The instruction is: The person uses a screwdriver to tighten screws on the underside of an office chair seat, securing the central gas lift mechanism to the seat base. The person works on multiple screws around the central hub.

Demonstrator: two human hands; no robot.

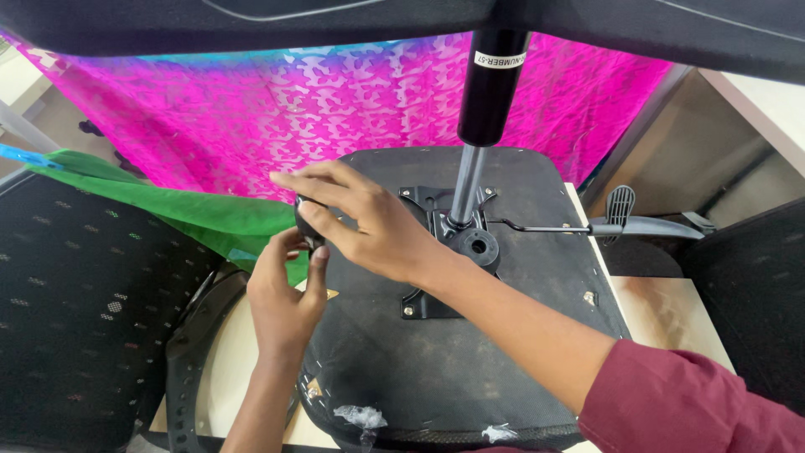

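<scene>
On a pale, scuffed tabletop lies an upturned office chair seat, its black underside facing up and torn bits of clear plastic wrap clinging to the near edge. From the head view, a metal mechanism plate is bolted to the middle of that underside, and a gas lift cylinder rises from it, silver below and black above, until it is cut off by a dark shape across the top of the frame. A thin rod runs from the plate to a grey lever paddle at the right. Behind the seat hangs a pink patterned cloth, with a green cloth draped lower at the left. A black mesh chair back fills the left side, and a curved black armrest piece lies beside the seat. The 2 hands meet at the seat's left edge: the right hand curls over a small black knob, and the left hand pinches from beneath it. The knob is mostly covered by fingers, so its shape and what it joins to are hard to make out
</scene>
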